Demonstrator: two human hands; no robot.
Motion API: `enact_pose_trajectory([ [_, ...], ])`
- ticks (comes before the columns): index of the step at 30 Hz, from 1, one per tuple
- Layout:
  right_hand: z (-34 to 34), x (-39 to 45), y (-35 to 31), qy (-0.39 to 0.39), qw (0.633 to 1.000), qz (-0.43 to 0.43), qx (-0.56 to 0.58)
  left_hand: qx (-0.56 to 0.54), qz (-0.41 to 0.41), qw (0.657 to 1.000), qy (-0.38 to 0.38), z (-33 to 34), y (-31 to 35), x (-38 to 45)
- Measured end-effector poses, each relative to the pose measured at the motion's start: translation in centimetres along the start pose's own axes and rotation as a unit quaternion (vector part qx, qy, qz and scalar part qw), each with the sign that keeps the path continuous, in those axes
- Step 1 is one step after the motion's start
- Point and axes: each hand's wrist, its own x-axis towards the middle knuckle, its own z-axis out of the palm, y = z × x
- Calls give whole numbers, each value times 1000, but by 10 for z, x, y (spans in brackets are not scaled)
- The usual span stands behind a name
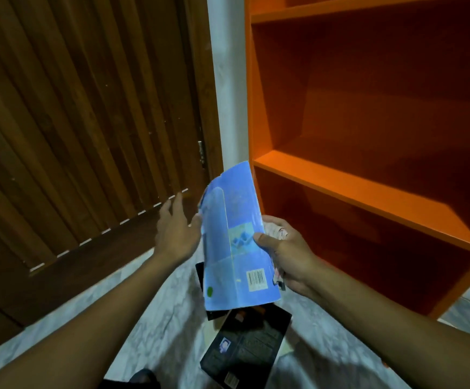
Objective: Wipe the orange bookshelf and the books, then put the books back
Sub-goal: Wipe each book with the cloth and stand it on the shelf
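A blue paperback book (233, 248) is held up in the middle of the view, back cover and barcode facing me. My right hand (287, 256) grips its right edge, thumb on the cover, with a crumpled whitish cloth (274, 230) bunched under the fingers behind the book. My left hand (176, 228) is just left of the book with fingers spread and straight; its thumb side is at the book's left edge. The orange bookshelf (368, 192) stands to the right, and the shelves in view hold nothing.
Black books (245, 346) lie stacked on the pale marble floor (155, 318) below the blue one. A dark slatted wooden door (74, 136) fills the left side, and a white wall strip (229, 108) separates it from the bookshelf.
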Motion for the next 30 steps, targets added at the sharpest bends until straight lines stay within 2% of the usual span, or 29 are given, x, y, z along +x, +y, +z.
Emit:
enact_pose_trajectory([
  [2,5,-1,5,14,998,-16,-54,-47,96,994,-2,5,17,-8],
  [3,7,-1,9,28,996,-30,-84,-78,110,991,-27,11,24,-13],
  [4,10,-1,14,45,991,-53,-116,-111,95,987,-62,17,31,-16],
  [7,16,-1,25,74,952,-155,-255,-213,-29,967,-134,33,43,-23],
  [11,21,-11,29,65,895,-240,-372,-317,-78,940,-94,44,51,-29],
  [14,22,-15,37,38,859,-282,-426,-341,-96,935,-31,49,48,-29],
  [16,22,-15,40,29,844,-292,-449,-352,-113,929,-17,49,41,-27],
  [20,17,-10,42,-32,863,-274,-423,-365,-133,921,8,44,28,-20],
  [24,12,-9,20,-78,941,-222,-245,-353,-85,932,20,34,25,-16],
  [26,7,-3,5,-11,977,-155,-146,-340,-63,938,23,27,22,-14],
  [28,-3,9,-7,89,991,-77,-58,-338,-51,939,17,22,18,-12],
  [30,-11,20,-18,139,986,-95,-2,-332,-30,943,-1,16,13,-10],
])
